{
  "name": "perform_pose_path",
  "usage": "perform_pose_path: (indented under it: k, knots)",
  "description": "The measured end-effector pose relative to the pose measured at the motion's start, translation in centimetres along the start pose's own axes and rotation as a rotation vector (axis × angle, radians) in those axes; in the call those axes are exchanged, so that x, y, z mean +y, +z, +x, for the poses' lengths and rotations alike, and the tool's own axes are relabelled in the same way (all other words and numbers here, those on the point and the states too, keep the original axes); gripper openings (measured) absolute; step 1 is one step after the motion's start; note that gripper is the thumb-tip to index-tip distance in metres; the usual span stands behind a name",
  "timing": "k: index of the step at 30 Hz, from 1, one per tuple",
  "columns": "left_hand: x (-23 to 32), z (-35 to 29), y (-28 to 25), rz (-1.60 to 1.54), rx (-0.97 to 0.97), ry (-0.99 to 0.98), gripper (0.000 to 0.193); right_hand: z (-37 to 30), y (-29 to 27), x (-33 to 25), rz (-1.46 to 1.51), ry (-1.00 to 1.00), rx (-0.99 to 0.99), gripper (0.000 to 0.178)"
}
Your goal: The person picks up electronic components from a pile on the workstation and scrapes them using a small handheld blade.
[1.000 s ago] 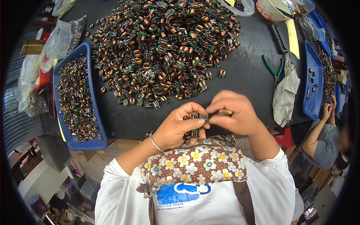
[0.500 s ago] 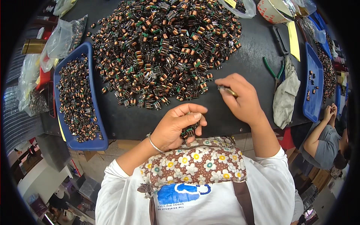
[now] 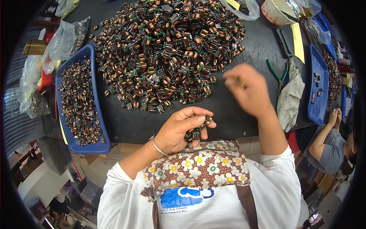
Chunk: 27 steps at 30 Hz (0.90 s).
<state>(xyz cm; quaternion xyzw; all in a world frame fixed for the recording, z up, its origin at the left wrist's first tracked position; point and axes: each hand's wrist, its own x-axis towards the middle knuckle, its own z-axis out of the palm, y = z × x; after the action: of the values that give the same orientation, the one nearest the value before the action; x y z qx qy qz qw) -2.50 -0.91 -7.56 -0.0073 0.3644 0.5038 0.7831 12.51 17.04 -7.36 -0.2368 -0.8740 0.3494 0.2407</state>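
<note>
Close to my front, my left hand [image 3: 178, 128] is curled around several small copper-wound coils [image 3: 193, 133] with dark cores and pins. One coil [image 3: 207, 120] sits between its thumb and forefinger. My right hand [image 3: 249, 89], smeared by motion, is raised over the table to the right of the big coil pile [image 3: 164, 57]. Its fingers are closed on a short brass-coloured metal piece [image 3: 241, 83], whose exact kind I cannot make out. Copper windings and green bits show all over the heap.
On the left, a blue tray [image 3: 106, 147] is full of similar coils. To the right lie green-handled pliers [image 3: 281, 76], a grey cloth [image 3: 291, 99] and another blue tray [image 3: 318, 108] with a few coils. A bowl [image 3: 276, 13] stands far right, and a co-worker [image 3: 329, 145] sits beyond.
My right hand has moved up and to the right, away from the pile's edge. In my left hand, a coil now shows between thumb and forefinger.
</note>
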Motion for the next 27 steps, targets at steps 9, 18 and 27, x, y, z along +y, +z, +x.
perform_pose_path:
  k: [9, 18, 27]
  knots:
    - [-0.1, 0.0, -0.3, -0.013, -0.007, 0.048, 0.024, 2.8, -1.5, 5.5, -0.189, 0.149, 0.087, 0.032]
    - [-0.2, -0.2, 0.3, 0.257, 0.165, 0.13, 0.02, -0.6, 0.4, 2.2, -0.158, 0.122, -0.017, 0.026]
    - [-0.4, -0.6, 0.6, 0.524, 0.222, 0.19, 0.017, -4.4, 1.7, -1.5, -0.015, 0.138, -0.037, 0.03]
